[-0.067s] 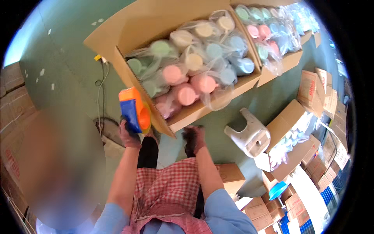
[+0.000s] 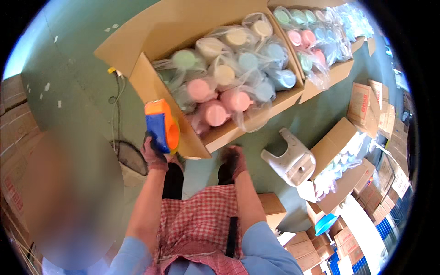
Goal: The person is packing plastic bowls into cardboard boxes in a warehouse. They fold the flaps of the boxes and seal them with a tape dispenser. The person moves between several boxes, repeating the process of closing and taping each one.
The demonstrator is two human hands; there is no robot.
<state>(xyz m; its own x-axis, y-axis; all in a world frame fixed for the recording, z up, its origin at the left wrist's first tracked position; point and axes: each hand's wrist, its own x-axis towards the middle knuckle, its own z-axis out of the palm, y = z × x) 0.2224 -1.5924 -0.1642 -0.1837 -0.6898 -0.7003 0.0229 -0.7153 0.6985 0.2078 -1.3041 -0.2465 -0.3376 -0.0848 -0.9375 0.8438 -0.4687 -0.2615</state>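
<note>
An orange and blue tape dispenser (image 2: 158, 129) is in my left hand (image 2: 154, 155), whose gloved fingers wrap round its lower end. It stands against the left side of an open cardboard box (image 2: 222, 141). In that box lie several pastel cups (image 2: 215, 113) in clear plastic bags, with pink, cream, green and blue lids. The left side panel (image 2: 151, 85) leans over the leftmost cups and partly covers them. Just below the box's near edge is my right hand (image 2: 238, 161), gloved and blurred; its fingers do not show clearly and I see nothing in it.
A second open box (image 2: 331, 73) of bagged cups adjoins on the right. A pale plastic stool (image 2: 293, 160) stands on the floor to my right, by another opened carton (image 2: 337, 137). A cable (image 2: 115, 101) lies on the floor at left. Stacked cartons (image 2: 16, 160) line the left side.
The box's left panel has tipped inward over the cups, and my left hand with the tape dispenser has shifted slightly right. My right hand has moved a little right.
</note>
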